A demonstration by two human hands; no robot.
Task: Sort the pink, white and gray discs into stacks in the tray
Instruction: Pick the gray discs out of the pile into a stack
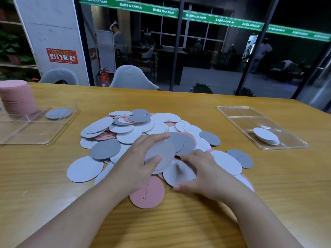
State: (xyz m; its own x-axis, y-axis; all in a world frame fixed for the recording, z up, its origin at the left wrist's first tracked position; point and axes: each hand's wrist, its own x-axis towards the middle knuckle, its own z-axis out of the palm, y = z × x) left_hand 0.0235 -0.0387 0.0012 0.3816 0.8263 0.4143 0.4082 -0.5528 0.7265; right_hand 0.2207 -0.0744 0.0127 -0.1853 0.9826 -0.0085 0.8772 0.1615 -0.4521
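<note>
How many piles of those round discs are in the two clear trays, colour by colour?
Tall stack of pink round discs, left clear plastic tray: 1
Low pile of gray round discs, same tray: 1
Small stack of white round discs, right clear plastic tray: 1
Total: 3

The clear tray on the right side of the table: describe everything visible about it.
The right tray is a shallow rectangular dish of clear, glossy plastic with rounded corners and a low raised rim. Thin clear dividers split it into compartments; the exact number is hard to read. It lies flat on the wooden table, apart from the loose pile of discs. Its near compartment holds a short, slightly fanned stack of white discs. The other compartments show only the wood beneath. Neither hand touches it.
</note>
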